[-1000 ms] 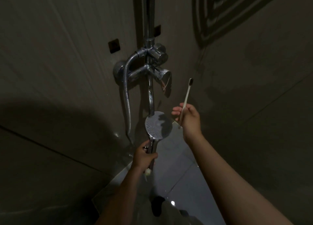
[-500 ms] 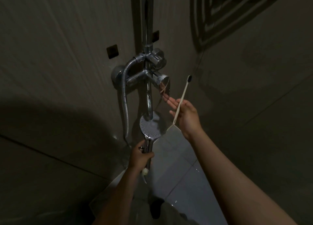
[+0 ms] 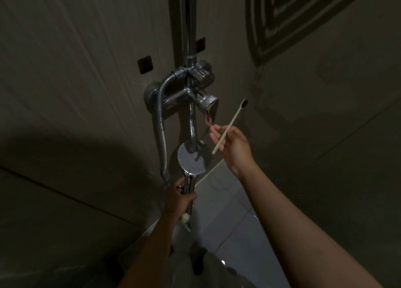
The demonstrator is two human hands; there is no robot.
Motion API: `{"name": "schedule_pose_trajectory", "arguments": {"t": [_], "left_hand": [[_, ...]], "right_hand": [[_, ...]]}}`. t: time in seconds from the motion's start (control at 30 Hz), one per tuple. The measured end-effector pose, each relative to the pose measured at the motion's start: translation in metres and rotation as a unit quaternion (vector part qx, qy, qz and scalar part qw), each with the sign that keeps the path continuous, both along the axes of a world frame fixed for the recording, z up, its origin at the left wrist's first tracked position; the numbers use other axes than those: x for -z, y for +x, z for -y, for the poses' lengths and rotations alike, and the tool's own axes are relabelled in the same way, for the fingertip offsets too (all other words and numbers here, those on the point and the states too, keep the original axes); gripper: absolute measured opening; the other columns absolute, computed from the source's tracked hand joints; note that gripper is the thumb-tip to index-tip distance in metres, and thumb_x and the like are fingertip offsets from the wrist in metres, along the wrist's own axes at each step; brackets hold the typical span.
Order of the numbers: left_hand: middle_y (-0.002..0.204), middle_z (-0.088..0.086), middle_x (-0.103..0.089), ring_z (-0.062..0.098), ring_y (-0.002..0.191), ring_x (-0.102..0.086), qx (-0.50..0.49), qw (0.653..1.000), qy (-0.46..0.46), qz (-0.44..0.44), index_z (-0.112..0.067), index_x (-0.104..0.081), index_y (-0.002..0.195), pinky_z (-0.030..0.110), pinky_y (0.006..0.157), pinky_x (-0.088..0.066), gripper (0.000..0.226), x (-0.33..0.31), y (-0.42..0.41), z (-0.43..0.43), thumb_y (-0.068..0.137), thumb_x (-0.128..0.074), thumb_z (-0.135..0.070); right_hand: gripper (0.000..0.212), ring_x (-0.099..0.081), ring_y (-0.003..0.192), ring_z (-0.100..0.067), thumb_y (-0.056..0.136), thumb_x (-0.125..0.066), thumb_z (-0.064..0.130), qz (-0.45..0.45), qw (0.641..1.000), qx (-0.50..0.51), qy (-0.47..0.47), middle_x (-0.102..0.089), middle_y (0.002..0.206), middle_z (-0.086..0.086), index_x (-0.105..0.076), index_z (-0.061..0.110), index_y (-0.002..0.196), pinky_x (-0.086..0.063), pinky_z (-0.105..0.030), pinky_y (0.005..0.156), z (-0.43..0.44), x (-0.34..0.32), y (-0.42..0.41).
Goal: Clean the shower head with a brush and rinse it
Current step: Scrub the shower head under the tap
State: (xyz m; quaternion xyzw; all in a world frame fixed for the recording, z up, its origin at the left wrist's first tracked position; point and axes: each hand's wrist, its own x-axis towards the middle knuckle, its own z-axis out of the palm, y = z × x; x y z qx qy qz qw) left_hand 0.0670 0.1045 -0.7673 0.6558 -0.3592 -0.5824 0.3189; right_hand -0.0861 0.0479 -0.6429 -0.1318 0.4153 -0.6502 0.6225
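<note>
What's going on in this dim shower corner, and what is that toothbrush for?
A person is working on a hand shower. Their left hand grips the handle of the shower head, whose spray face is turned up toward the camera. Their right hand holds a toothbrush, bristles pointing up and away from the head. That hand's outstretched fingers are right by the tap lever; whether they touch it is unclear. No running water is visible.

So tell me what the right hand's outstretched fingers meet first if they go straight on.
The mixer's lever handle, just beyond the fingertips of the right hand; depth is unclear, they may already touch.
</note>
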Motion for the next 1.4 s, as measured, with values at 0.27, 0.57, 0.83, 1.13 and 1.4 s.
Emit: {"name": "schedule_pose_trajectory", "arguments": {"t": [0.27, 0.57, 0.83, 1.13, 1.4], "left_hand": [[0.073, 0.009, -0.065, 0.01, 0.038, -0.059, 0.031, 0.999, 0.009, -0.013, -0.009, -0.049, 0.131, 0.022, 0.04, -0.05, 0.062, -0.011, -0.001, -0.011, 0.076, -0.063, 0.015], [0.077, 0.008, -0.066, 0.015, 0.045, -0.06, 0.079, 0.997, -0.01, -0.013, -0.014, -0.052, 0.131, 0.026, 0.046, -0.052, 0.063, -0.021, -0.022, -0.009, 0.076, -0.063, 0.014], [0.073, 0.009, -0.062, 0.008, 0.034, -0.054, 0.131, 0.991, -0.027, -0.025, -0.008, -0.048, 0.133, 0.021, 0.04, -0.048, 0.063, -0.031, -0.056, -0.007, 0.076, -0.059, 0.019], [0.08, 0.014, -0.064, 0.011, 0.039, -0.055, 0.184, 0.979, -0.062, -0.066, -0.018, -0.049, 0.13, 0.022, 0.043, -0.049, 0.065, -0.061, -0.104, -0.002, 0.076, -0.06, 0.016], [0.089, 0.015, -0.062, 0.006, 0.037, -0.055, 0.191, 0.97, -0.13, -0.077, -0.013, -0.048, 0.134, 0.019, 0.042, -0.049, 0.071, -0.108, -0.16, 0.002, 0.072, -0.064, 0.017]], "right_hand": [[0.024, -0.065, 0.091, -0.024, 0.102, -0.03, 0.007, -0.052, 0.998, 0.017, 0.009, -0.061, 0.093, -0.016, -0.048, 0.006, 0.086, -0.054, -0.029, 0.079, -0.015, 0.007, -0.01], [0.03, -0.044, 0.044, -0.009, 0.089, -0.03, 0.001, -0.162, 0.98, 0.07, 0.096, -0.053, 0.049, 0.002, -0.054, 0.011, 0.074, -0.035, -0.015, 0.042, -0.04, 0.025, -0.045], [0.03, -0.041, 0.044, -0.009, 0.091, -0.03, 0.0, -0.169, 0.972, 0.125, 0.109, -0.048, 0.054, -0.002, -0.055, 0.009, 0.077, -0.031, -0.019, 0.045, -0.064, 0.027, -0.08], [0.02, -0.043, 0.052, -0.013, 0.094, -0.034, 0.001, -0.204, 0.952, 0.186, 0.134, -0.054, 0.066, -0.006, -0.048, 0.012, 0.104, -0.036, -0.021, 0.051, -0.088, 0.032, -0.118], [0.031, -0.041, 0.054, -0.012, 0.087, -0.033, -0.013, -0.26, 0.93, 0.217, 0.139, -0.051, 0.073, -0.004, -0.047, 0.013, 0.098, -0.033, -0.009, 0.039, -0.108, 0.014, -0.15]]}}
